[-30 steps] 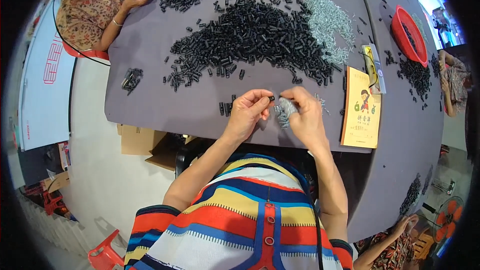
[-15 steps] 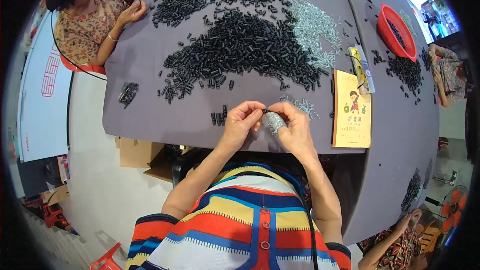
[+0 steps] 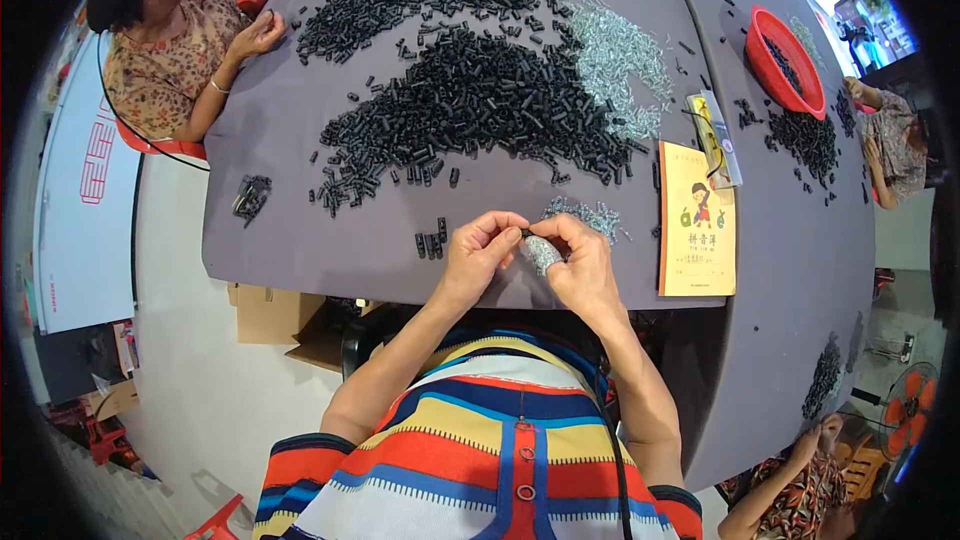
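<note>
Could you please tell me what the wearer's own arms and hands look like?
The left hand and right hand are bare, with no glove, watch or bracelet visible. The short left sleeve has a dark edge and red, blue and yellow stripes; the right sleeve shows a dark edge and red. A thin black cable hangs nearby.
</note>
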`<control>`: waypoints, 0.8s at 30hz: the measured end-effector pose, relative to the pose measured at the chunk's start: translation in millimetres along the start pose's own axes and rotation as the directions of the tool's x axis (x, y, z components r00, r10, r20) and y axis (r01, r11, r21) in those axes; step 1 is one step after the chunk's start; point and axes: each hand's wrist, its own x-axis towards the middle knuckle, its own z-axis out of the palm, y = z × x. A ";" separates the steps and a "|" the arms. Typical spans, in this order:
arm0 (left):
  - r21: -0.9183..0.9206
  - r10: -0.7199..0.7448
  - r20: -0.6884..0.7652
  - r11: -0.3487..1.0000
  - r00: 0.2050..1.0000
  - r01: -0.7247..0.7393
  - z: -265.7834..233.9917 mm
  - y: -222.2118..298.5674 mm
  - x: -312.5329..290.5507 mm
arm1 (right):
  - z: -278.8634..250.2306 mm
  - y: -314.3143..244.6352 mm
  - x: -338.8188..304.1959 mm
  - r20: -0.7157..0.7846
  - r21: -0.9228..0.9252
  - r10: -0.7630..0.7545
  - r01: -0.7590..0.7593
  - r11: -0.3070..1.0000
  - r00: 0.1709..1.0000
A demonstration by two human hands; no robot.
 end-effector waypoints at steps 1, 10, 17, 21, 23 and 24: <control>0.014 -0.013 0.000 1.000 1.000 0.013 -0.2 1.8 -0.5 | 0.6 0.6 -0.8 0.002 0.023 0.026 -0.026 0.999 1.000; -0.133 0.004 -0.031 0.991 1.000 -0.008 4.7 3.2 5.8 | 6.2 9.2 0.5 0.027 0.237 0.190 -0.191 0.953 0.981; -0.323 0.035 -0.046 0.945 0.998 -0.048 3.7 -5.5 3.7 | 14.3 9.9 -5.0 -0.053 0.235 0.153 -0.137 0.962 0.987; -0.355 0.003 -0.106 0.934 0.994 -0.040 11.8 1.4 5.4 | 9.7 7.7 -5.3 -0.064 0.241 0.159 -0.139 0.961 0.985; -0.382 0.007 -0.113 0.923 0.994 -0.050 12.4 5.6 0.3 | 11.2 -4.8 -6.9 -0.076 0.259 0.153 -0.129 0.957 0.985; -0.387 0.001 -0.109 0.921 0.994 -0.043 11.5 6.1 0.1 | 12.7 -5.2 -5.8 -0.079 0.255 0.159 -0.134 0.958 0.984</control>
